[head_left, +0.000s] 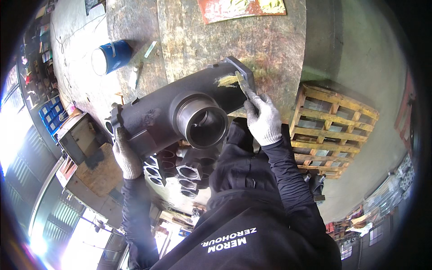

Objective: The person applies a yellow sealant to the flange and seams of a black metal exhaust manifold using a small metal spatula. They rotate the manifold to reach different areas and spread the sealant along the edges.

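A large dark metal pipe casting [155,121] lies slantwise across the worktable [189,49], with a round machined neck [200,121] facing me. Wearing a grey-white glove, my left hand [126,155] is closed on the casting by its left end flange. My right hand [264,117], gloved too, grips a narrow putty knife [242,84]. The blade meets the casting near its right flange [241,67], beside a smear of yellow putty [227,81].
A blue can [119,52] lies on its side at the far left, near a pale green strip [150,49]. A red sheet bearing yellow putty [216,12] sits at the table's far end. Several similar castings [191,168] stand below the table; a wooden pallet [330,140] is at right.
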Available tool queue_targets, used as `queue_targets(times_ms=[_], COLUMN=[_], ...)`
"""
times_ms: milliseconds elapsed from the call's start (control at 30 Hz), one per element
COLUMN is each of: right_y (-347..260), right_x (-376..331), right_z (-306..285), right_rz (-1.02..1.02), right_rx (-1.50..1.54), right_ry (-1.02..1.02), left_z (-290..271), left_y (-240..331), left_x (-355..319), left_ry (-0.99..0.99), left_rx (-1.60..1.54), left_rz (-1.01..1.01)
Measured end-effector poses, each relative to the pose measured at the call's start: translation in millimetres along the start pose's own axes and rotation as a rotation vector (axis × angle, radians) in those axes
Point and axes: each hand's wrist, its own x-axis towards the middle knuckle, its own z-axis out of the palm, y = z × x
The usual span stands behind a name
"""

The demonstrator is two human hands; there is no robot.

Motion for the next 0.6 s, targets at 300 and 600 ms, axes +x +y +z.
queue_targets(times_ms=[300,600], right_y=[-11.3,-20.9], right_x=[-9.5,-15.8], right_z=[13.8,20.8], right_rz=[0.033,0.050], right_rx=[0.026,0.160], right_ry=[-0.006,-0.058], left_z=[-6.5,-6.2], left_y=[1.3,4.0], left_x=[0.1,-1.0], left_ry=[-0.058,-0.114], left_rx=[0.018,0.015], left_rz=[-0.094,-0.067])
